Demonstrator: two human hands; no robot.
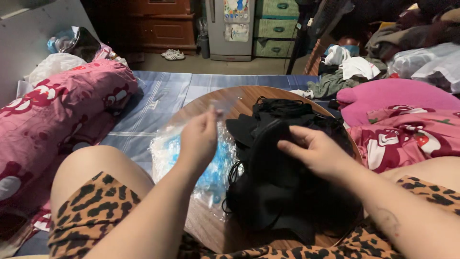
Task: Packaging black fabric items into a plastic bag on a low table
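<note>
Two hands are at work over a round wooden tray (201,103) that sits in the lap of a person seated on a bed. Left hand (199,139) is raised above the tray's middle, thumb and fingers pinched narrow on the top edge of a clear plastic sleeve (224,103), which stands up from the pinch. Beneath that hand lies a heap of clear bags (211,177) with blue contents, resting on the tray's left half. Right hand (318,151) lies on a pile of black masks (282,187), fingers curled onto the top piece and gripping its edge; the thumb side is hidden against the fabric, so how firm the hold is cannot be told. The pile covers the tray's right half and touches the bags. Thin black loops trail off the pile at its far and near edges.

Surroundings: leopard-print shorts (91,211) on both thighs; a pink printed bolster (57,105) to the left, on a blue striped sheet (158,103); a pink pillow (393,93) and a matching printed blanket (407,136) to the right. Loose clothes (350,69) lie beyond the pillow. Across the floor stand a small fridge (230,29), green drawers (274,29) and a pair of white shoes (173,54).
</note>
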